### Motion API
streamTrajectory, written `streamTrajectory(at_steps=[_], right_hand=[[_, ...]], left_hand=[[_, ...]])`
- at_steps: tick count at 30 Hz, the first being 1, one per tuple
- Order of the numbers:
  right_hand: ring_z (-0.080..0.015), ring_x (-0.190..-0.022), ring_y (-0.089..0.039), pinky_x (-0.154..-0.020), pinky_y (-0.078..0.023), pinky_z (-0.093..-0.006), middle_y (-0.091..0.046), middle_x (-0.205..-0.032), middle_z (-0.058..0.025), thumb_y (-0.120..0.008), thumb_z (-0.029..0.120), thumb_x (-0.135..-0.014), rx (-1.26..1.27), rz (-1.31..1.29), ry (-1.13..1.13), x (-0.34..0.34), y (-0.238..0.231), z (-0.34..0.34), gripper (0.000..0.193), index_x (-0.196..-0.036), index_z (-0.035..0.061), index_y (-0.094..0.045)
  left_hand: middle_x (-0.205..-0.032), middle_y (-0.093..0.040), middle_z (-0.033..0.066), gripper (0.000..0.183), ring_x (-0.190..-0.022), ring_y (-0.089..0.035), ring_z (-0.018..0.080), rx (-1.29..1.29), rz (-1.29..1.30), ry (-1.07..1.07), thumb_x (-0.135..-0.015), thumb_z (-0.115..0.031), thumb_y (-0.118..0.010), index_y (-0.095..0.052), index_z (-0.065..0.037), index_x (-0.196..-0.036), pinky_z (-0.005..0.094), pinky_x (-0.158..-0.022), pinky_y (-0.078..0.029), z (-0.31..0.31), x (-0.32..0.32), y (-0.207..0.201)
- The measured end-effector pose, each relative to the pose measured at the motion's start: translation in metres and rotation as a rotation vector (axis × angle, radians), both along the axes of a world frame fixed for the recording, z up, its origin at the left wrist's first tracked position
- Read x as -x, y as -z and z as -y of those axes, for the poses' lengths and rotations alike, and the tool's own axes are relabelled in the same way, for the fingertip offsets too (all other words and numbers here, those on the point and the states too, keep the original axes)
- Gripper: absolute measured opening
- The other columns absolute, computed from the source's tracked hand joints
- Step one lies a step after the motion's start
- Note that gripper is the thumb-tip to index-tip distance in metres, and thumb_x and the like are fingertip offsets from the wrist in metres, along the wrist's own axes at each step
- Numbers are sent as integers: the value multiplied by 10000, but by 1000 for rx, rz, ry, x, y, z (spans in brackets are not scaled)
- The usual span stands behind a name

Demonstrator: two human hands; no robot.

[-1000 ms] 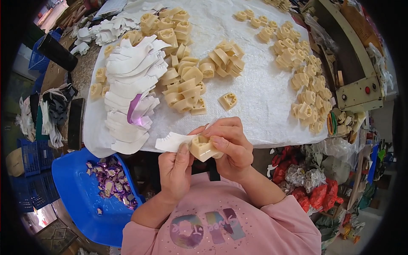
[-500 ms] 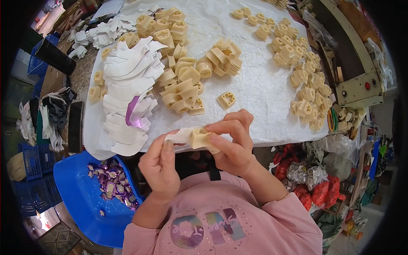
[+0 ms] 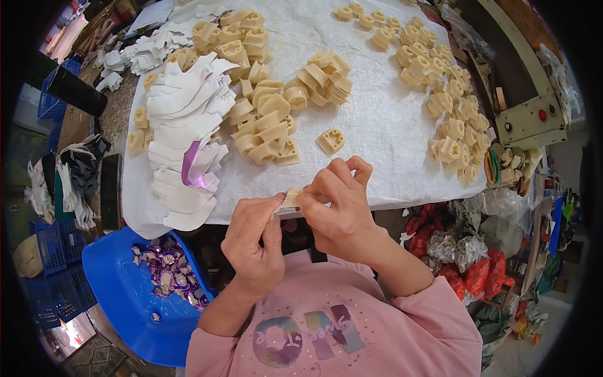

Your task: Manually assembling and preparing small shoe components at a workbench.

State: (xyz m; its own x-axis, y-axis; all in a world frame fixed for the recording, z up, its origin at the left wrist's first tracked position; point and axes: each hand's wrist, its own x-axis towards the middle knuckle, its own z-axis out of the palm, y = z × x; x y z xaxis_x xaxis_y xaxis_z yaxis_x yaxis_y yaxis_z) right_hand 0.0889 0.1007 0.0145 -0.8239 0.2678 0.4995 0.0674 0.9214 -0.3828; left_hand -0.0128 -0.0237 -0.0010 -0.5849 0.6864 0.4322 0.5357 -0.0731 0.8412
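Note:
Both my hands meet just off the table's near edge, around one cream plastic shoe heel (image 3: 291, 199). Its left end is pinched by the fingers of my left hand (image 3: 256, 242). My right hand (image 3: 342, 217) grips it from the other side, thumb along the near face. The white strip is mostly hidden by my fingers. A single loose heel (image 3: 331, 142) lies just beyond my right hand. To the left, overlapping white cut pieces (image 3: 188, 119) form a long stack with one shiny purple piece (image 3: 200, 167) on it. A pile of cream heels (image 3: 267, 125) sits beside that stack.
More heels (image 3: 449, 119) cover the table's right side. Below the left edge, a blue tub (image 3: 110, 283) holds several purple-covered pieces. A metal machine housing (image 3: 531, 129) with a red button stands at the right, above red plastic bags (image 3: 487, 273). A white sheet (image 3: 377, 163) covers the table.
My left hand has moved right, closing up to the heel. The white strip stretched between my hands before is now mostly covered by my fingers, and the heel has turned.

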Motion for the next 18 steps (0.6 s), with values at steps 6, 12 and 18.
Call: streamTrajectory(at_steps=[6,12,18], right_hand=[[-214,-775,-457,-760,-241,-405,-479,-784,-38,-623,-31,-590,163,-216,-68,2,21,-12,277,-830,100,-577],[-238,-757,-465,-750,-300,-356,-490,-793,-52,-620,-69,-635,517,-321,-216,-2,24,-9,288,-880,79,-586],[-252,-774,-458,-745,-316,-352,-472,-802,-77,-599,-83,-630,603,-197,-269,-6,20,-8,289,-874,69,-576]], left_hand=[[-848,-582,110,179,-773,-515,172,-75,143,69,-899,-47,-541,-640,21,-1032,262,-649,-410,-5,2,3],[-794,-553,81,118,-704,-515,168,-109,279,268,-855,-42,-621,-660,-11,-962,270,-609,-455,-8,17,9],[-640,-480,80,93,-596,-449,212,-136,-188,166,-801,-70,-674,-605,-8,-801,302,-481,-346,-18,13,7]])
